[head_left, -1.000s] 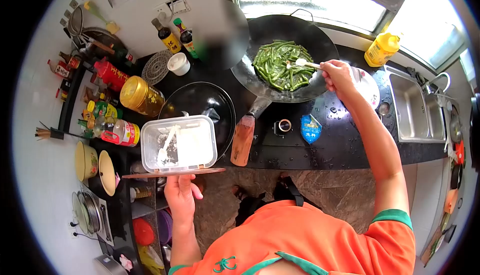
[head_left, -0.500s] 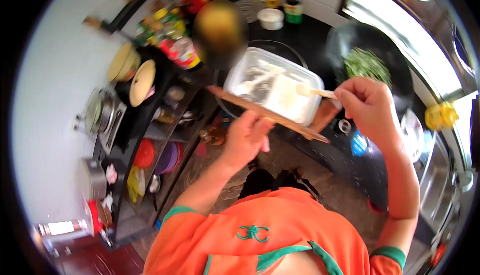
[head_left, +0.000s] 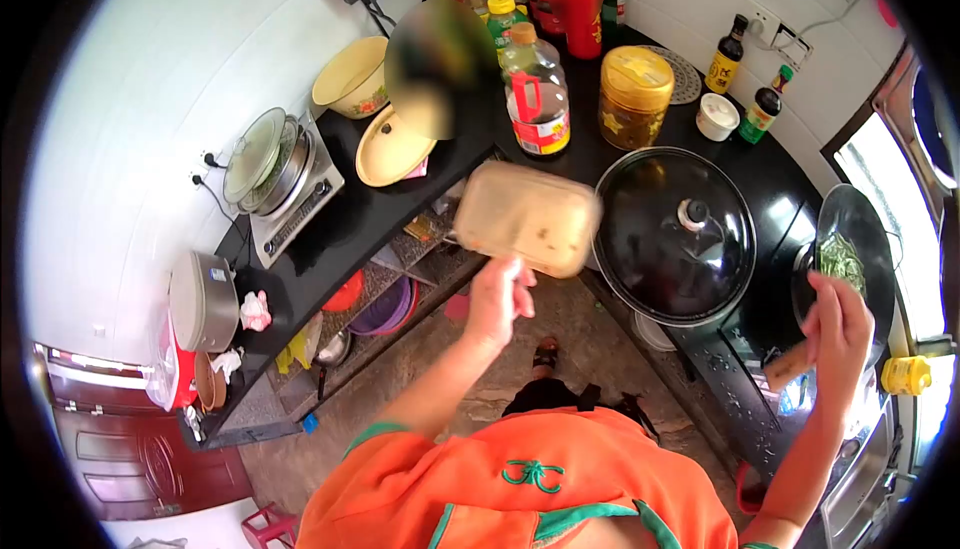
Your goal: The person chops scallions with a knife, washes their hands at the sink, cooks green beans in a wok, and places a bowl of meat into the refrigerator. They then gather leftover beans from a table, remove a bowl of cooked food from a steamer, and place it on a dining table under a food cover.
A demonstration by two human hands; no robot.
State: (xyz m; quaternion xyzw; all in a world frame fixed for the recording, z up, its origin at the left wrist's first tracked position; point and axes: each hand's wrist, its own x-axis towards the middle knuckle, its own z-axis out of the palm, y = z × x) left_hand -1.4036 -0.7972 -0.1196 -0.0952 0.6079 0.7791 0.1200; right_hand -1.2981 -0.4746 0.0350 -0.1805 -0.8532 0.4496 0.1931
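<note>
My left hand [head_left: 500,301] grips the near edge of a rectangular plastic seasoning box [head_left: 527,217]. Its translucent brownish lid lies over the top, with a few dark specks on it. The box is held above the gap between the counters, left of a big black pan lid [head_left: 676,237]. At the right, my right hand [head_left: 842,324] is over the near edge of a black wok [head_left: 878,239]; its fingers are pinched together, and whatever is between them is hidden. Chopped greens [head_left: 842,261] lie in the wok, whose wooden handle [head_left: 790,365] sticks out beside the hand.
Behind the pan lid stand a yellow-lidded jar [head_left: 636,99], a large bottle [head_left: 537,99], two sauce bottles [head_left: 762,107] and a white cup [head_left: 717,117]. An enamel basin [head_left: 352,79] and a hotplate [head_left: 300,211] with a pot are on the left counter. A sink [head_left: 858,479] is at lower right.
The open box now has its lid over it and is left of the pan lid. My right hand has moved from the box to the wok; the spoon it held no longer shows.
</note>
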